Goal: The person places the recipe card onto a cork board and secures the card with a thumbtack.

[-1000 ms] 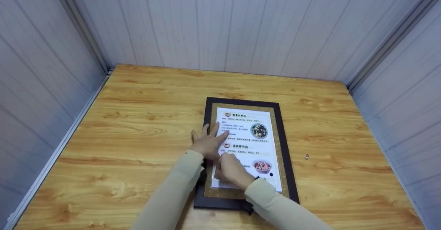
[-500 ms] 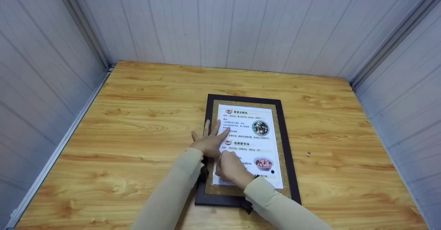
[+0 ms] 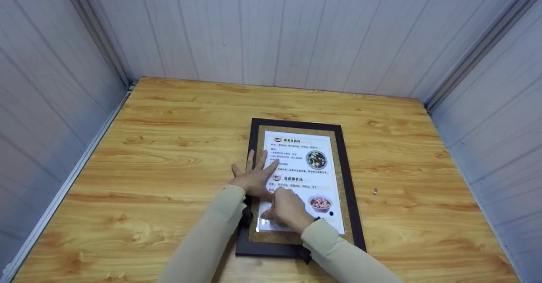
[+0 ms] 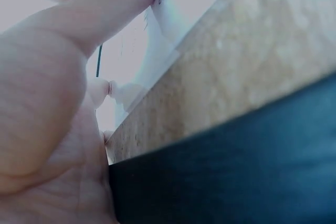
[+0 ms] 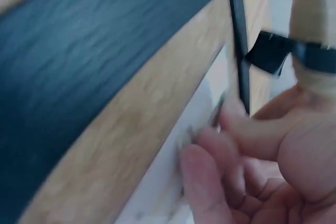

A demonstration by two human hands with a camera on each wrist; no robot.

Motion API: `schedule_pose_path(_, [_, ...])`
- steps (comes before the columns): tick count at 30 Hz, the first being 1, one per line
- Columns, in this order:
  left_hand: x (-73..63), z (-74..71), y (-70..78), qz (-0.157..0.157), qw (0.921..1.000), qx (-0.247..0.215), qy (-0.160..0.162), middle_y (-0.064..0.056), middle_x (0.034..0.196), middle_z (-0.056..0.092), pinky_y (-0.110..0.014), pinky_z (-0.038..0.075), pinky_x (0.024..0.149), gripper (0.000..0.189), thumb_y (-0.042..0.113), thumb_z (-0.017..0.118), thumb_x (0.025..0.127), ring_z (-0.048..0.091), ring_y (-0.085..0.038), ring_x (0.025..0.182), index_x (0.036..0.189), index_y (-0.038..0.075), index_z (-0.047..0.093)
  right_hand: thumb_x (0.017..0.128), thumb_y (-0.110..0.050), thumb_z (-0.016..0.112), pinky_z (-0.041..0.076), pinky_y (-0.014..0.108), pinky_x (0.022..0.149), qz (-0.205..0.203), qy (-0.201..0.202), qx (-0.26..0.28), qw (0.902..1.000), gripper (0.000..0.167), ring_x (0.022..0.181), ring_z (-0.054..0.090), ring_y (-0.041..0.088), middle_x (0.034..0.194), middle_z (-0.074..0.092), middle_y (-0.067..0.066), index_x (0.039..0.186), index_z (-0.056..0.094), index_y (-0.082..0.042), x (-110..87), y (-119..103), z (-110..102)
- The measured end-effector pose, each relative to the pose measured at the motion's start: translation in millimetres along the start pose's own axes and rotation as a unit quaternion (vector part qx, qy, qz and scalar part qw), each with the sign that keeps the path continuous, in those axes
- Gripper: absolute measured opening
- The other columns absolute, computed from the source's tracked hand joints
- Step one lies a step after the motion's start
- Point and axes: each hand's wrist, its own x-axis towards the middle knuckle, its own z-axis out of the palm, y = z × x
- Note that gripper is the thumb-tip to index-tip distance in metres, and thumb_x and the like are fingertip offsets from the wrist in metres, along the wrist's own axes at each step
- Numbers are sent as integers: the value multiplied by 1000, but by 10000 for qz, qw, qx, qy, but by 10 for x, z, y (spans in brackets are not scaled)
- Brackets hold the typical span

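Sheet (image 3: 315,182): it lies face up on the cork (image 3: 271,237) of the black-framed board (image 3: 346,177), which is flat on the bench (image 3: 178,147).
Left hand (image 3: 254,180): at 9 o'clock of the board, your grip is widely spread over the frame and the sheet's edge; it pinches nothing.
Right hand (image 3: 290,210): it is toward 7 o'clock on the sheet, fingers curled, thumb pointing to 9 o'clock; if something small is inside this grip, I cannot tell.
Black dot (image 3: 331,213): at 5 o'clock on the sheet.
Small round thing (image 3: 375,191): on the bench, at 3 o'clock of the board, apart from it.
Step in hand: you seem to steady the sheet while your right fingers work near its edge.
Next move: probably it calls for careful, even pressure, without shifting the sheet.
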Motion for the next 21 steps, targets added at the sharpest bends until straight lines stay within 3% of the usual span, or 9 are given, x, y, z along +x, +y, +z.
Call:
schedule_pose_path(3, [-2,-11,7,6,10000,49,0,-4,164,-18,-78,-17,98,111,53,81,75,-31,-35,142,160,34,12,68,-24,93,46,31,45,337,-27,81,9994,35,39,53,14,45,55,0,62,62,-8,17,23,-9])
schedule_pose_path(7, [11,-12,1,88,9999,64,-17,-5,164,-18,-79,-16,97,111,53,80,76,-31,-36,142,160,33,11,68,-28,93,47,32,46,468,-123,-3,9988,37,40,54,14,47,56,1,68,63,-7,46,37,-22])
schedule_pose_path(13, [21,-15,-21,91,10000,9,-4,-5,164,-18,-79,-18,96,113,53,82,74,-32,-36,141,160,32,11,67,-39,92,43,31,47,187,178,-172,9995,45,45,49,13,46,51,-4,54,58,-12,17,93,17])
schedule_pose_path(18, [10,9,-17,124,9999,-69,55,-6,164,-17,-79,-18,95,115,52,83,72,-32,-36,142,160,32,12,67,-44,90,41,29,49,10,343,263,9991,45,50,48,10,51,52,-8,56,56,-17,-44,195,33])
schedule_pose_path(21, [7,27,-1,157,9998,-69,89,-6,164,-16,-79,-19,95,116,55,82,72,-32,-36,142,160,31,12,72,-38,89,42,26,50,-181,345,844,9957,39,51,48,8,56,54,-8,61,59,-15,-83,290,9])
